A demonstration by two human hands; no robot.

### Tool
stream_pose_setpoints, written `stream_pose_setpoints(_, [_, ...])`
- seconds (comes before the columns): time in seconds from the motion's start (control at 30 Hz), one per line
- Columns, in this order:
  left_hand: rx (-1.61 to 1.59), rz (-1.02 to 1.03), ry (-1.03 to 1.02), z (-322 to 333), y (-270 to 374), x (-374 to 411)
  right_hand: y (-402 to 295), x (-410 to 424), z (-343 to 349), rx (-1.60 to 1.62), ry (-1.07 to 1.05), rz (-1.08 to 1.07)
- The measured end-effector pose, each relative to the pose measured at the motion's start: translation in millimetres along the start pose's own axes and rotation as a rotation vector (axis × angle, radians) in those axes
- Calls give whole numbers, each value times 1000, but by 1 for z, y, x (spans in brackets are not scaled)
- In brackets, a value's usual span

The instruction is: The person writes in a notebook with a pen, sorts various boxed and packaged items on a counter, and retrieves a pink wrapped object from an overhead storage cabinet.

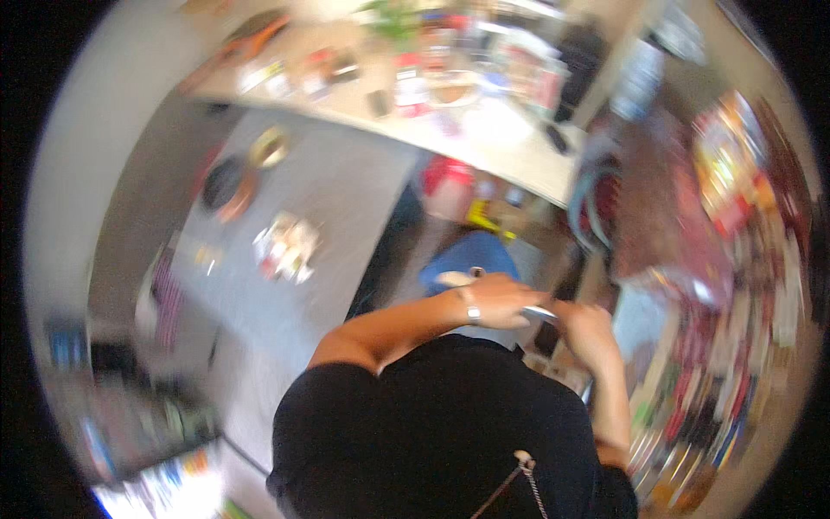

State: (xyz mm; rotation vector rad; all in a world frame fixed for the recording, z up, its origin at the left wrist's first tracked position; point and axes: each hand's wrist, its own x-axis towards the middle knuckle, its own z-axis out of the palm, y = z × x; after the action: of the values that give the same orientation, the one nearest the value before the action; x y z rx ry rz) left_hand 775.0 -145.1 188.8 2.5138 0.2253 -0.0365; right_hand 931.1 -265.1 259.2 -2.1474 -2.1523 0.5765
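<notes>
The picture is blurred by motion. My left hand (pixel 509 300), with a watch or bracelet on its wrist, is in front of my chest, its fingers around one end of a small pale, shiny object (pixel 539 314). At the other end of that object my right hand (pixel 583 327) meets the left, its fingers bent; blur hides whether it grips the object. Beyond my left hand lies a blue surface, perhaps a seat (pixel 470 259), with a pale piece on its near part.
A light tabletop (pixel 363 120) with many items crosses ahead. On the grey surface at left are a roll of tape (pixel 269 147), a dark round container (pixel 227 185) and a crumpled pale bundle (pixel 285 248). A reddish-brown box or bag (pixel 668 214) and shelved books (pixel 720 376) stand at right.
</notes>
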Motion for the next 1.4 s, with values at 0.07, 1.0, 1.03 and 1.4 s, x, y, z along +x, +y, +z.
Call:
stream_pose_setpoints(0.07, [-29, -24, -129, -16, -10, -11, -19, 11, 3, -36, 120, -85])
stream_pose_setpoints(1.0, [-1193, -21, -140, 130, 113, 38, 31, -354, 190, 271, 1205, 1316])
stream_pose_setpoints(1.03, [-1198, -24, -159, 140, 129, 37, 53, -409, 195, -100, 1185, 1317])
stream_pose_setpoints(1.4, [-1193, -103, -66, 177, 210, 0, 200, -542, 253, 11, -231, 1578])
